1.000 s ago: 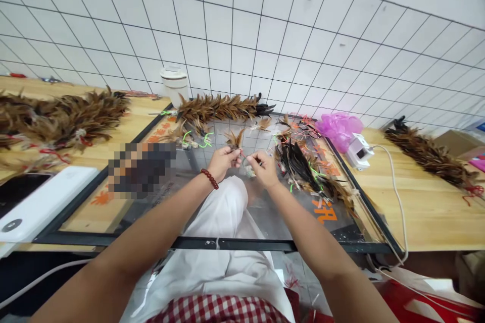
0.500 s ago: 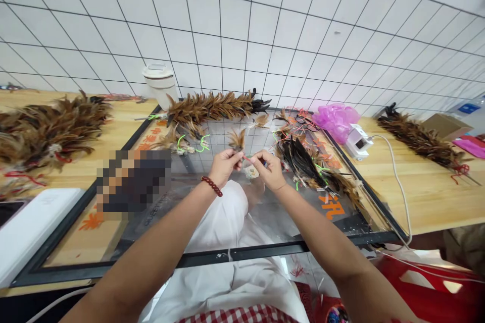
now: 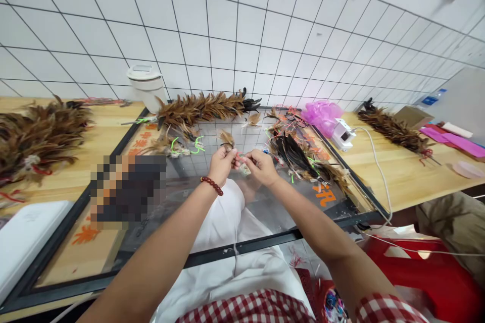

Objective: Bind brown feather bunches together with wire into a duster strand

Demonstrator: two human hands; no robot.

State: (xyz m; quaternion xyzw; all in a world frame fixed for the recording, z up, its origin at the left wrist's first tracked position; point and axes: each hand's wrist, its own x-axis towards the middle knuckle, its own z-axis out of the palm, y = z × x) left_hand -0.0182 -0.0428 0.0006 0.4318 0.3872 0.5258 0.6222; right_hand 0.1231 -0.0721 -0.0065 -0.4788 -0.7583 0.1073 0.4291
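My left hand (image 3: 222, 164), with a dark red bead bracelet (image 3: 211, 185) on its wrist, pinches the stem of a small brown feather tuft (image 3: 227, 138) above the glass table top (image 3: 265, 212). My right hand (image 3: 259, 166) is closed against the left, fingers pinched on a thin red thread and a small pale piece (image 3: 243, 167) between the two hands. A long bundle of brown feathers (image 3: 200, 107) lies behind my hands. A heap of dark feathers with green and red ties (image 3: 299, 154) sits just right of my right hand.
A white lidded cup (image 3: 146, 86) stands at the tiled wall. More feather bundles lie on the wooden bench at left (image 3: 38, 136) and right (image 3: 390, 128). A pink plastic bag (image 3: 322, 113), a small white device with a cable (image 3: 343, 133) and a white box (image 3: 22, 239) are nearby.
The view has swung to the right and slightly down. My two hands have drawn closer together and now touch, the feather tuft still in the left.
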